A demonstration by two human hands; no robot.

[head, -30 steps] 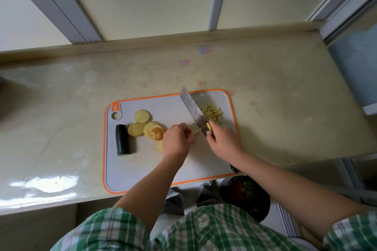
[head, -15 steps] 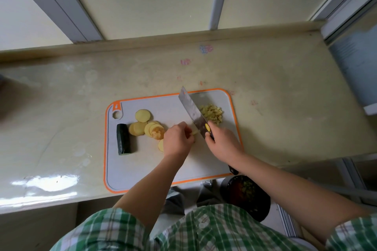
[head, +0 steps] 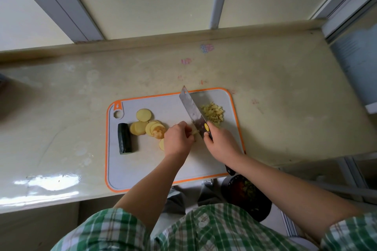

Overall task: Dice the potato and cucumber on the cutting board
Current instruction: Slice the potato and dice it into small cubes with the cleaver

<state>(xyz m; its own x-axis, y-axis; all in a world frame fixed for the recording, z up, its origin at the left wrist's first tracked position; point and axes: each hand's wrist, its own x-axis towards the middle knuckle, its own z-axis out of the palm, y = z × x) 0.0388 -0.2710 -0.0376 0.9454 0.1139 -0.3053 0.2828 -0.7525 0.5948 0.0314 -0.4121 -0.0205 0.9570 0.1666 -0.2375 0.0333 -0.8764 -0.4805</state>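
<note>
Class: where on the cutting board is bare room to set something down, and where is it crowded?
Free: the near strip of the cutting board, below the cucumber. Crowded: the middle, with potato slices, left hand, knife, right hand; diced potato far right.

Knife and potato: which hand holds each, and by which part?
Right hand grips the knife at its handle; left hand pins potato strips with its fingertips.

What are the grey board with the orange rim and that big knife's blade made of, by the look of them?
The grey cutting board with the orange rim looks like matte plastic: thin, evenly coloured, with a moulded hanging hole. The broad knife blade appears to be steel, grey and dully reflective; its handle, in the right hand, looks dark, perhaps plastic.
</note>
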